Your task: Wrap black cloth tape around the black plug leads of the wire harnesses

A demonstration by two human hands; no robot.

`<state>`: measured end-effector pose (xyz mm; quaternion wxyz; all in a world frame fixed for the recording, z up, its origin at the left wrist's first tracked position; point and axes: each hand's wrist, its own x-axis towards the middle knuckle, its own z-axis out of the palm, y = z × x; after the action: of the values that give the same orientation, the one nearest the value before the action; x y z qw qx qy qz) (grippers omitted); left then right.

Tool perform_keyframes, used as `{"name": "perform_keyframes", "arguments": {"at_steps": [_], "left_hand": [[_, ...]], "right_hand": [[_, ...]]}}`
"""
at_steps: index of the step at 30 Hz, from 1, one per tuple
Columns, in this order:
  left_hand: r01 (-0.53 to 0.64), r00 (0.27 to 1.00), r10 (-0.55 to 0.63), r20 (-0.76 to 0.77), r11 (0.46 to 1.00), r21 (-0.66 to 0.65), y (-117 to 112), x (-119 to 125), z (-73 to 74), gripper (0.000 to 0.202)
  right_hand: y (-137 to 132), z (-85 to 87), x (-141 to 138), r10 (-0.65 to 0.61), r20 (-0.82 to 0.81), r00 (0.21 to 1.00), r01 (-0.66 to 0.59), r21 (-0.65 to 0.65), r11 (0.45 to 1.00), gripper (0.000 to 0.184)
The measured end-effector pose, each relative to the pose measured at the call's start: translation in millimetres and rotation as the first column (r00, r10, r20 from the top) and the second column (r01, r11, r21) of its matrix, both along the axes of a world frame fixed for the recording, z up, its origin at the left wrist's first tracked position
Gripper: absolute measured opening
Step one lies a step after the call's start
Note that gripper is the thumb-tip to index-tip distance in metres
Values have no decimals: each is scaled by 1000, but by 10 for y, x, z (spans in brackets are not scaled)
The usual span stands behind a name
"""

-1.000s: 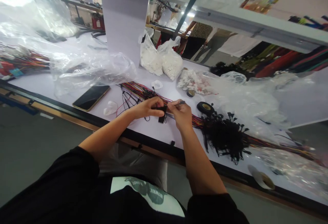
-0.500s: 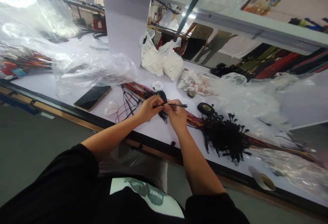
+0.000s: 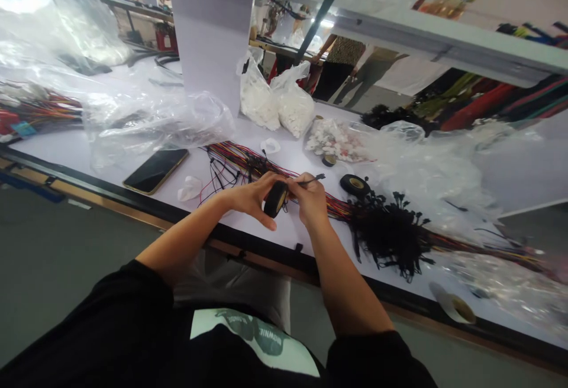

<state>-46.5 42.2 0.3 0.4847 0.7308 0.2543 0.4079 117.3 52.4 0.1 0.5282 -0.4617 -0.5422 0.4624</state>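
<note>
My left hand [image 3: 251, 194] grips a roll of black tape [image 3: 276, 199] between thumb and fingers, just above the white table [image 3: 284, 228]. My right hand [image 3: 310, 197] is closed on a thin black wire piece [image 3: 310, 180] that sticks out to the right, right beside the tape roll. Behind both hands a bundle of multicoloured wires [image 3: 239, 157] runs across the table. A heap of black cable ties [image 3: 390, 234] lies to the right of my right hand.
A second black tape roll [image 3: 355, 185] sits near the ties. A phone [image 3: 156, 170] lies at the left, clear plastic bags [image 3: 151, 119] behind it, bags of white parts [image 3: 277, 104] at the back. A tape core [image 3: 452, 308] lies near the front right edge.
My left hand has turned the tape roll from behind the wire to in front of it, lower and nearer me. My right hand stays closed on the wire piece.
</note>
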Motion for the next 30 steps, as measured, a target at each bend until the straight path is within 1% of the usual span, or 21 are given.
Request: {"name": "perform_keyframes", "arguments": {"at_steps": [1,2,4,5,6,8,10,12,13,15,17,19,21,22,23,24,25,26,27,28,30], "left_hand": [[-3,998,6,-55,999,45,16,-4,-7,63],[-45,995,51,-84,997,70,33,2,-23,54],[-219,970,227,-93,972,90,59,39,-69,31],[-315,942,324,-89,944,97,63,64,-93,23],[-392,911,402,-90,913,109,60,89,-113,18],[-467,870,483,-103,872,146,37,132,-136,14],[-502,848,522,-96,847,176,5,161,-138,14],[-511,849,524,-71,848,139,-19,185,-126,16],[-497,864,501,-45,864,83,-26,197,-118,15],[-449,889,454,55,889,-95,-28,220,-101,12],[-384,877,447,178,873,-301,-20,228,-81,19],[-243,886,391,251,851,-466,-8,211,-60,29],[-27,925,238,295,818,-575,6,173,-47,38],[76,934,158,319,788,-611,12,154,-45,41],[150,933,105,345,757,-636,17,137,-47,43],[188,925,90,369,735,-651,19,125,-52,43],[199,918,96,386,730,-654,18,118,-57,41],[190,912,107,396,745,-639,14,114,-59,39],[170,910,112,400,777,-606,6,110,-56,38],[143,915,105,390,819,-556,-5,104,-46,37],[80,943,65,325,907,-413,-30,74,-6,39]], "right_hand": [[5,2,15,11,39,999,-13,53,999,21],[7,3,26,16,76,997,-25,119,993,19],[5,-2,30,-3,130,991,-29,241,970,19],[0,-6,22,-21,154,988,-22,269,963,19],[-9,-11,10,-36,177,983,-14,270,963,19],[-34,-18,-22,-20,209,978,-24,204,979,18],[-60,-25,-48,47,223,974,-74,116,990,19],[-71,-33,-54,85,243,966,-110,89,990,21],[-71,-37,-49,74,258,963,-104,104,989,20],[-62,-44,-29,-9,280,960,-43,178,983,18],[-57,-42,-10,-90,271,959,21,245,969,18],[-68,-31,-8,-93,246,965,30,250,968,19],[-92,-14,-25,-37,214,976,-11,222,975,20],[-103,-5,-39,-8,189,982,-32,207,978,21],[-112,4,-53,16,159,987,-46,190,981,22],[-116,12,-66,33,122,992,-53,167,984,23],[-115,20,-77,40,80,996,-51,135,990,25],[-110,29,-85,34,34,999,-38,97,995,26],[-102,39,-88,17,-10,1000,-16,55,998,28],[-91,48,-87,-7,-50,999,8,15,1000,30],[-70,67,-74,-52,-101,993,48,-42,998,32]]}}
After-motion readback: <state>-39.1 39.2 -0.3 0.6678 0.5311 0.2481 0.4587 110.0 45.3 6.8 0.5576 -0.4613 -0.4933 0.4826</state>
